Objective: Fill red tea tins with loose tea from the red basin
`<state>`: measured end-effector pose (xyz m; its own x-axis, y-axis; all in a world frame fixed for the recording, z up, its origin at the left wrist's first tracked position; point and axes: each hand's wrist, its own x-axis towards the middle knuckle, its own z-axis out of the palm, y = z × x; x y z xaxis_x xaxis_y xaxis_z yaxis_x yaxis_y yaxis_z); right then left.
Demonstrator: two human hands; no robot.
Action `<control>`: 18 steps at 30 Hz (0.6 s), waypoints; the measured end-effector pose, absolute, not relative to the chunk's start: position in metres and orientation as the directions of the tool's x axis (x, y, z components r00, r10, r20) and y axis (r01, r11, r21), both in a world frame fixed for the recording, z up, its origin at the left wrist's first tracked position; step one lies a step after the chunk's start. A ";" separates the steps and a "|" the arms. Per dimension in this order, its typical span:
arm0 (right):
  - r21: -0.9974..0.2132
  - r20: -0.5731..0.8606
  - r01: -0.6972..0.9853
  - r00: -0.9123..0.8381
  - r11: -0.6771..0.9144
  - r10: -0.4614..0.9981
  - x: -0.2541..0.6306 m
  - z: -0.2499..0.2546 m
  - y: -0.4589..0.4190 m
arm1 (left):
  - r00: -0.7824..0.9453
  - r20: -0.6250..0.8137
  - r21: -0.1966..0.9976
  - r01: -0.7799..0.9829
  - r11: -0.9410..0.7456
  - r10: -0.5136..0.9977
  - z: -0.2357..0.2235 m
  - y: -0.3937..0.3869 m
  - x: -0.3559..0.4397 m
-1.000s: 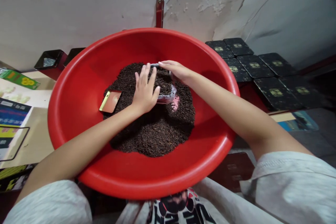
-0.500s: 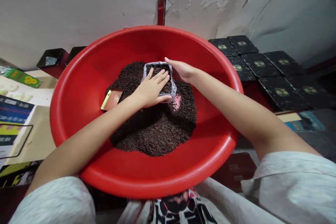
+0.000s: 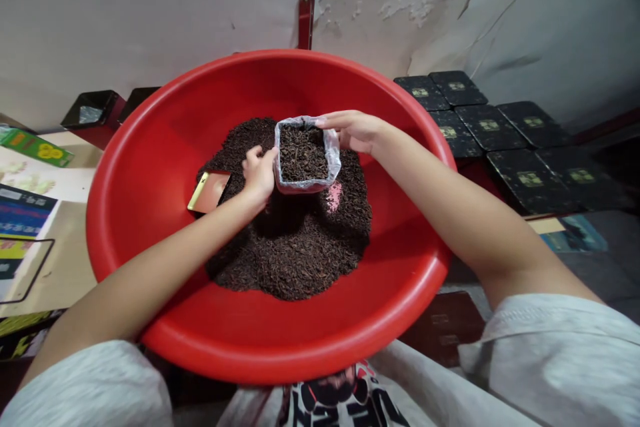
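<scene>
A square tin lined with a clear plastic bag (image 3: 309,185) is held over the wide red basin (image 3: 280,350). Loose dark tea leaves (image 3: 302,153) fill it nearly to the rim. My left hand (image 3: 261,175) grips the tin's left side, its fingers curled. On the opposite side, my right hand (image 3: 356,129) holds the tin at its back right corner, fingers along the rim. Beneath lies a broad heap of the same tea (image 3: 300,263), with a small pink patch (image 3: 334,197) showing in it. A shallow golden lid-like scoop (image 3: 210,192) rests on the heap's left edge.
Several black square tin lids (image 3: 493,125) are laid out at the right. Behind the basin's left side stands an open dark tin (image 3: 94,117). A green box (image 3: 37,147) lies on the table (image 3: 70,253) at left. The peeling wall (image 3: 200,7) rises close behind.
My left hand has lifted off the tea's surface and moved to the tin's left side. The tin now appears slightly larger and its tea is uncovered. My right hand stays at the right side.
</scene>
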<state>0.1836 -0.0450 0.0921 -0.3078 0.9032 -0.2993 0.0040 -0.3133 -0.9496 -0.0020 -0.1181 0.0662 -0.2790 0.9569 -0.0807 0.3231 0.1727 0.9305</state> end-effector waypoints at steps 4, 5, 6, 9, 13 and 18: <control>-0.988 -0.117 -0.057 -0.323 -0.143 0.939 0.182 0.099 -0.052 | -0.077 -0.584 0.811 -0.012 0.585 0.808 0.078 -0.114 -0.009; -0.997 -0.055 -0.033 -0.310 -0.069 0.949 0.181 0.099 -0.053 | -0.044 -0.610 0.793 -0.050 0.608 0.791 0.082 -0.115 -0.009; -1.000 0.016 0.010 -0.291 0.020 0.957 0.180 0.100 -0.055 | -0.003 -0.625 0.779 -0.074 0.623 0.781 0.084 -0.117 -0.009; -0.946 0.223 0.189 -0.216 0.265 0.951 0.175 0.100 -0.060 | 0.108 -0.624 0.768 -0.095 0.633 0.774 0.090 -0.120 -0.005; -0.868 0.363 0.307 -0.143 0.390 0.921 0.169 0.101 -0.066 | 0.003 -0.506 0.851 -0.163 0.500 0.862 0.093 -0.116 -0.002; -0.847 0.383 0.396 -0.010 0.355 0.924 0.173 0.096 -0.062 | -0.116 -0.302 0.936 -0.221 0.272 0.946 0.098 -0.103 -0.017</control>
